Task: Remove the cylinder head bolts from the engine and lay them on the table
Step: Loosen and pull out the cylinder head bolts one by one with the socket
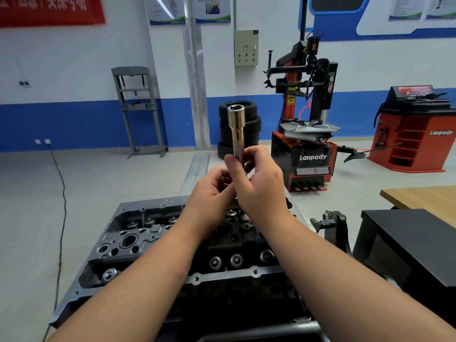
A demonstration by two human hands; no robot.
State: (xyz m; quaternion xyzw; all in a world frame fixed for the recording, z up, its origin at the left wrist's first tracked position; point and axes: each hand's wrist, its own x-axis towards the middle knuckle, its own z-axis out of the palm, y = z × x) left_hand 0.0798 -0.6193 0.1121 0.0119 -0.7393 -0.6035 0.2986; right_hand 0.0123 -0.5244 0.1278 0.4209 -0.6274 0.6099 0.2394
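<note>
Above the grey cast-metal cylinder head (pixel 172 245), head view: right hand (pixel 261 186) grips a long chrome deep socket (pixel 237 134) upright; left hand (pixel 212 186) curls at its base. No bolts visible on the wooden surface (pixel 424 198); removal seemingly not begun.

White wall (pixel 74 58) with blue lower band, red banner (pixel 49 9) top left. Pale grey tiled floor (pixel 98 178). Grey press frame (pixel 138 109) against the wall, stacked tyres (pixel 249 124), red-and-black tyre changer (pixel 308 134), red balancer (pixel 414 134). Wooden desk (pixel 424 198) at right edge.
</note>
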